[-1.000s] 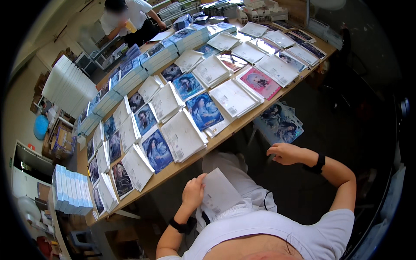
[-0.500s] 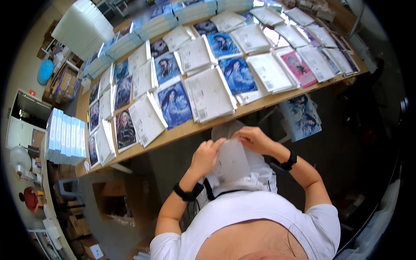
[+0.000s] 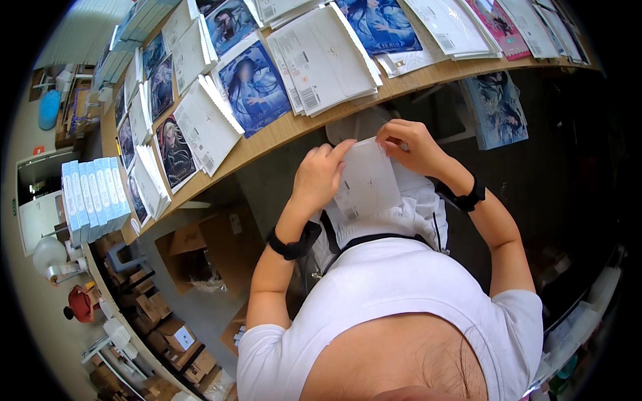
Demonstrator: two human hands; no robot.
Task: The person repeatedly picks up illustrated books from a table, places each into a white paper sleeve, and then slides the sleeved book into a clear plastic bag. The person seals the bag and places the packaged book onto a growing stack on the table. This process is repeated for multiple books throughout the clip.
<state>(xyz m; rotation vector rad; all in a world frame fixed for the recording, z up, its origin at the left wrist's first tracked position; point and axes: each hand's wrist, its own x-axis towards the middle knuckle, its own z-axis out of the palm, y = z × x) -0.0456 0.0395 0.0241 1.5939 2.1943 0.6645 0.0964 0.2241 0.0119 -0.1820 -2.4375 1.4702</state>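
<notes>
Between my two hands hangs a flat white packet (image 3: pixel 369 180) with small grey print and a barcode-like patch, held in front of my lap. My left hand (image 3: pixel 321 175) pinches its upper left corner between thumb and forefinger. At the upper right corner, my right hand (image 3: pixel 416 146) has its fingers curled in and its thumb tip against the edge. Just beyond, on the wooden table (image 3: pixel 281 150), lie stacks of similar white packets (image 3: pixel 326 61). Beside them are blue illustrated sheets (image 3: pixel 251 88) and a dark illustrated sheet (image 3: pixel 175 152).
Blue-and-white boxes (image 3: pixel 93 199) stand in a row at the table's left end. An open cardboard box (image 3: pixel 214 250) sits on the floor to my left. Below the table at the right is a stack of illustrated packs (image 3: pixel 495 110). A pink sheet (image 3: pixel 496 25) lies farther right.
The view has tipped down, so the table sits higher in the picture. Both hands still hold the packet, and its printed face now shows more fully.
</notes>
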